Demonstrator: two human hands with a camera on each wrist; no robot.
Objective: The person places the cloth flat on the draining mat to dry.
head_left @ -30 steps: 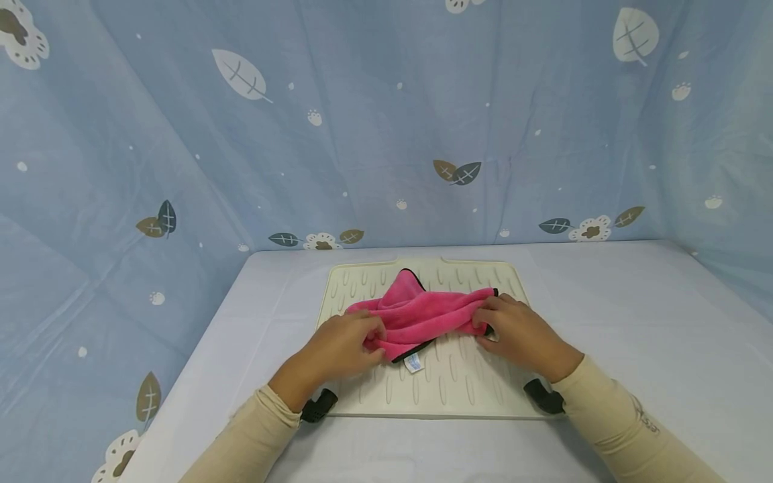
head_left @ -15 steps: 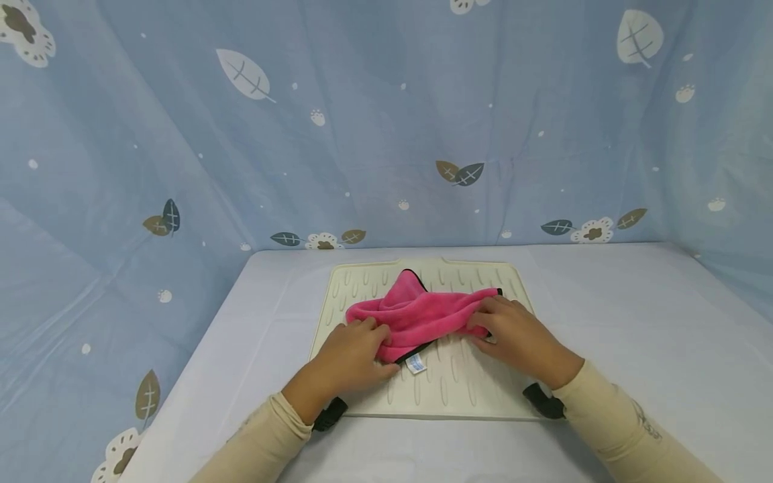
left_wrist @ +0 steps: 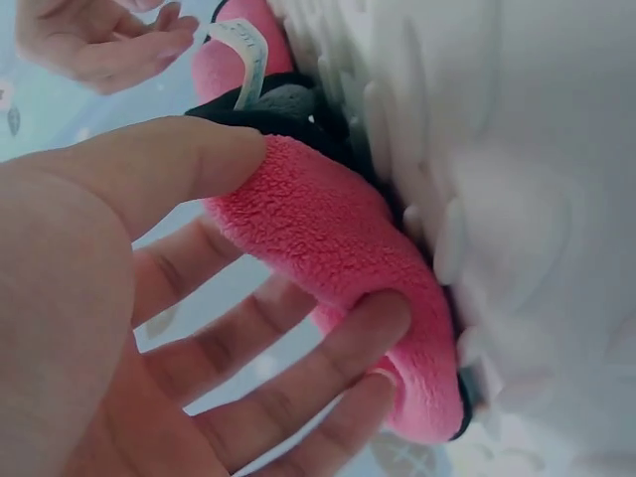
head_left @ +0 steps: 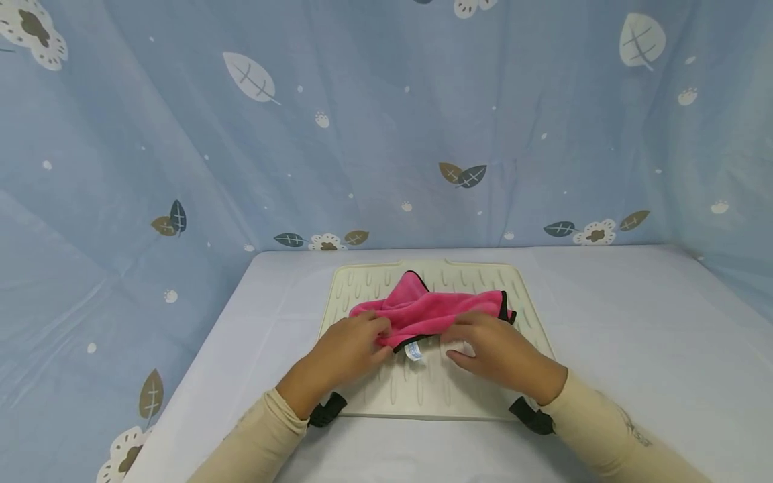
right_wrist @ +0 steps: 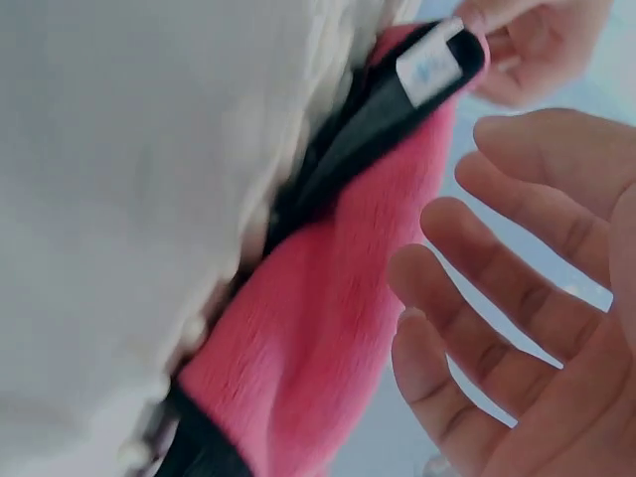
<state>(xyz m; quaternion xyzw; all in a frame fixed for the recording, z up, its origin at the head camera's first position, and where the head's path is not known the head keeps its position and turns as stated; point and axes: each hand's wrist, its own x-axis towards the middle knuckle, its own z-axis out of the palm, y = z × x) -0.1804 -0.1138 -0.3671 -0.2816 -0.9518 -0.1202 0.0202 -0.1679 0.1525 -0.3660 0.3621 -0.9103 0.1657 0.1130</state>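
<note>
A rumpled pink cloth (head_left: 435,307) with black edging lies on a cream ridged mat (head_left: 431,392). Its white label (head_left: 413,351) sticks out at the near edge. My left hand (head_left: 347,349) holds the cloth's near left part; in the left wrist view the thumb presses its edge, with fingers against the far side of the pink pile (left_wrist: 328,214). Close by the near right edge, my right hand (head_left: 498,349) has its fingers parted and slightly bent. The right wrist view shows these fingers (right_wrist: 467,328) with nothing between them, beside the cloth.
The mat lies on a white-covered table (head_left: 634,322). A blue curtain (head_left: 386,121) with leaf and flower prints hangs behind and along the left. Each wrist carries a black strap piece (head_left: 531,416).
My right hand has let go of the cloth's right end and moved left and nearer, baring the black-edged corners. The left hand has shifted its hold at the left part.
</note>
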